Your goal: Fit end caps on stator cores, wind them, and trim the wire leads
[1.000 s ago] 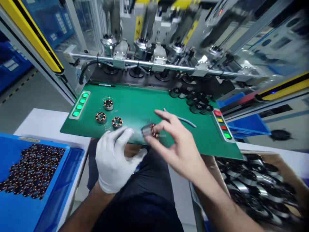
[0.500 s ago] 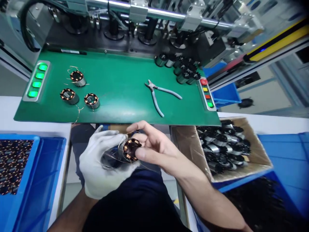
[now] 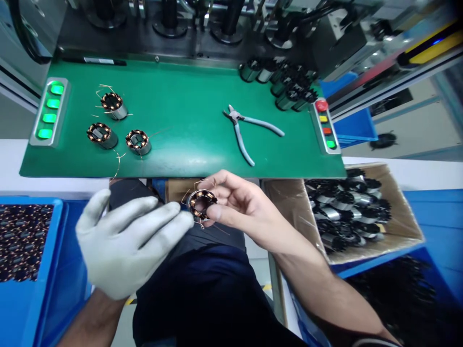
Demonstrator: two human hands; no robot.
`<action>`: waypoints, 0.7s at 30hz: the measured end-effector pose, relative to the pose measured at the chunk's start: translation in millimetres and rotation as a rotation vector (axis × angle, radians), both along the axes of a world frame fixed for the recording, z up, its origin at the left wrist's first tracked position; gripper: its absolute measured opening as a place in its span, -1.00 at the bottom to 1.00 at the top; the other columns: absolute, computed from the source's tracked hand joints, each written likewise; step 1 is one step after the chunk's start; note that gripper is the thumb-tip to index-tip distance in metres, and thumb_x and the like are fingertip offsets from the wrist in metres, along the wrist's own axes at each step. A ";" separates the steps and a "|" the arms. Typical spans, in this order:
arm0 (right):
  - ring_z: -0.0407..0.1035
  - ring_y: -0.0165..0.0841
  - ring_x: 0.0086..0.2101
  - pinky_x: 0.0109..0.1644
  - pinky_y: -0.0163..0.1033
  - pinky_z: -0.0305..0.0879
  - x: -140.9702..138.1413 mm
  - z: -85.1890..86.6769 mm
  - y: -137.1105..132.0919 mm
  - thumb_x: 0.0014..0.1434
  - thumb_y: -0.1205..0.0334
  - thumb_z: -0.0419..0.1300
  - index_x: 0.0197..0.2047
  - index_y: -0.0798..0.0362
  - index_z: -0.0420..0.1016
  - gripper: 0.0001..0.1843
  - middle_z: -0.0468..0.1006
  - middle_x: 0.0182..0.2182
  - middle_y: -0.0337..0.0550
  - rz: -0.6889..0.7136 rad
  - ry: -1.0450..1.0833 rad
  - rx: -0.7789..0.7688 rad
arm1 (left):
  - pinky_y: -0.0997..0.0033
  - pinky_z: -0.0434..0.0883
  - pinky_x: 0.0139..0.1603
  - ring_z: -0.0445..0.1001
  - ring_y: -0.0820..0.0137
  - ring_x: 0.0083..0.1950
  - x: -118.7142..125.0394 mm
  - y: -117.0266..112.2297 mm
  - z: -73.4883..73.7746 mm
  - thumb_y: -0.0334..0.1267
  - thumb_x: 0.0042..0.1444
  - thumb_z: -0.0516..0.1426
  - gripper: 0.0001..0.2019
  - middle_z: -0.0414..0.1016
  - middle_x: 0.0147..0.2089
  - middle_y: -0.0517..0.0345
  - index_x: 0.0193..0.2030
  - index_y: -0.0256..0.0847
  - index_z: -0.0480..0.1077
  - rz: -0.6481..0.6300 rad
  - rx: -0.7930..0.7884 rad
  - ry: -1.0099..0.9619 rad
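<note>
Right hand (image 3: 243, 208): bare, reaching in from the lower right, forearm slanting up and left, palm turned upward and toward the camera. Thumb and curled fingers pinch a wound stator (image 3: 201, 204); grip closed on it.
Wound stator: ring of copper coils, open bore facing the camera, held in the air over the person's lap, just below the near edge of the green mat (image 3: 188, 120). Thin copper wire ends stick out around it.
Left hand (image 3: 125, 243): in a white glove, coming from the lower left, palm down, fingers spread and extended to the right. Fingertips lie just beside the stator; contact cannot be told. Hand open, holding nothing.
Mat, left part: three wound stators (image 3: 113, 125) standing upright, near one another, loose wire about them.
Mat, centre: blue-handled pliers (image 3: 246, 130), lying flat, handles splayed.
Mat, far right corner: cluster of dark unwound cores (image 3: 285, 86).
Left of lap: blue bin (image 3: 50, 270) with wound parts.
Right of lap: cardboard box (image 3: 394, 197) of dark cores.
</note>
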State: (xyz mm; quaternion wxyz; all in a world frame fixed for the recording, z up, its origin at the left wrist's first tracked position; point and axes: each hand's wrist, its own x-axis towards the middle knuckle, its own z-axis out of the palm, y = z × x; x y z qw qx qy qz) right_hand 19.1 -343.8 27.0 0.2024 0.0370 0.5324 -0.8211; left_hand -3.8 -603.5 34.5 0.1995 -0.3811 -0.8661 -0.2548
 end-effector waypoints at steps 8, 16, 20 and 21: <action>0.72 -0.46 -0.24 -0.14 -0.40 0.73 1.7 -9.0 14.1 0.39 0.13 0.59 0.13 -0.01 0.67 -0.66 0.79 -0.16 -0.19 -0.092 0.075 -0.129 | 0.14 0.51 0.36 0.69 0.31 -0.16 10.2 17.5 -56.7 -0.38 0.41 0.36 -0.88 0.82 -0.18 0.30 -0.06 -0.03 0.69 -0.044 0.113 -0.205; 0.70 -0.54 -0.18 -0.02 -0.52 0.62 7.2 -7.7 13.5 0.28 0.38 0.63 0.10 -0.03 0.68 -0.61 0.80 -0.13 -0.25 -0.073 0.189 0.045 | 0.44 0.64 0.00 0.77 0.37 -0.08 22.7 11.6 -59.9 -0.28 0.34 0.42 -0.89 0.81 -0.08 0.21 -0.04 -0.03 0.78 0.232 0.405 -0.825; 0.69 -0.51 -0.16 -0.03 -0.50 0.60 7.5 -14.4 3.8 0.23 0.39 0.64 0.12 -0.05 0.68 -0.55 0.78 -0.11 -0.24 -0.034 0.179 0.112 | 0.54 0.64 0.08 0.76 0.39 0.05 10.8 19.5 -17.1 -0.32 0.16 0.53 -0.77 0.78 0.02 0.25 -0.06 0.06 0.80 0.203 0.602 -0.784; 0.68 -0.51 -0.15 -0.02 -0.50 0.60 7.2 -16.4 1.7 0.24 0.39 0.64 0.13 -0.06 0.68 -0.55 0.77 -0.11 -0.24 -0.035 0.175 0.118 | 0.55 0.63 0.10 0.75 0.39 0.09 8.6 23.4 -12.7 -0.32 0.16 0.54 -0.78 0.77 0.04 0.25 -0.09 0.07 0.80 0.199 0.625 -0.783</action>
